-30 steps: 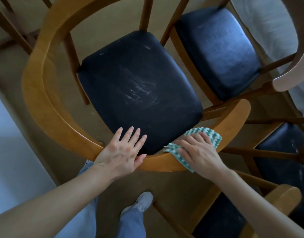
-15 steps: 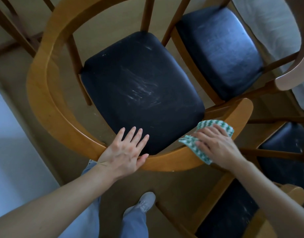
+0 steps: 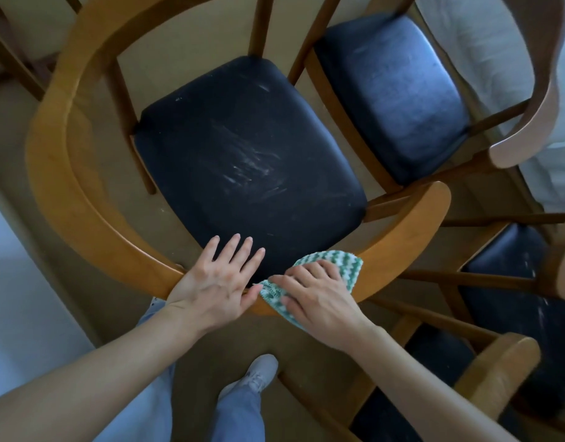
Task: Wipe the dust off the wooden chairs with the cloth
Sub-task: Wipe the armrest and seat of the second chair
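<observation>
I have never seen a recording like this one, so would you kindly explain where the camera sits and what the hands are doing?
There is no machine here. A person wears one wide-angle camera on the head, so this single view looks down along their own arms. The left hand rests flat, fingers spread, on the curved wooden rail of the nearest chair. Beside it, the right hand presses a green and white cloth onto the same rail. Inside the rail lies the chair's black seat, marked with pale streaks. A second chair with a dark seat stands beyond it to the right, and parts of other chairs show at the right edge. At the bottom is the person's shoe on the floor.
</observation>
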A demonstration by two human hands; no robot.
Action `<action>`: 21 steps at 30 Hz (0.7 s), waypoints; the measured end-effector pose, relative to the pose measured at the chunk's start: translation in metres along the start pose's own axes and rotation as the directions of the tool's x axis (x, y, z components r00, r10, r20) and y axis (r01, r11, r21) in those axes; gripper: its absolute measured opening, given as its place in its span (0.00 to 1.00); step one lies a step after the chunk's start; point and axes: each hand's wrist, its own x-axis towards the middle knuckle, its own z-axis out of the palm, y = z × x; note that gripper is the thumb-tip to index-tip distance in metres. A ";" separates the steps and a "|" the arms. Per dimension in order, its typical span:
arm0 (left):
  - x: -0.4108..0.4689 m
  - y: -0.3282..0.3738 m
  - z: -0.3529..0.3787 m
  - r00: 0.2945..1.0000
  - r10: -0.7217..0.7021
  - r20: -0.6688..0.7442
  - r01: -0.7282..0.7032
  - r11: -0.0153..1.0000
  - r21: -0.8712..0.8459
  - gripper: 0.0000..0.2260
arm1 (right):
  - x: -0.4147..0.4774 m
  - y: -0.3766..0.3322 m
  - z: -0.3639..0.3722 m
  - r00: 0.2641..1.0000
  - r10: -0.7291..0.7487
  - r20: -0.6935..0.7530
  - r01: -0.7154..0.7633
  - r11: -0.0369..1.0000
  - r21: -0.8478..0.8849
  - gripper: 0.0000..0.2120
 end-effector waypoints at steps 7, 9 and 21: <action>0.000 0.000 -0.002 1.000 -0.007 0.017 0.008 0.999 -0.039 0.31 | -0.008 0.088 -0.030 0.998 0.004 0.069 0.000 0.999 -0.052 0.22; 0.000 0.000 -0.002 1.000 -0.009 0.022 0.010 0.999 -0.040 0.31 | -0.010 0.125 -0.046 0.995 0.065 0.082 -0.056 0.993 -0.101 0.26; 0.000 -0.001 0.000 0.999 -0.016 0.040 0.018 0.998 -0.060 0.31 | 0.016 0.204 -0.067 0.916 0.401 -0.018 -0.389 0.877 -0.281 0.20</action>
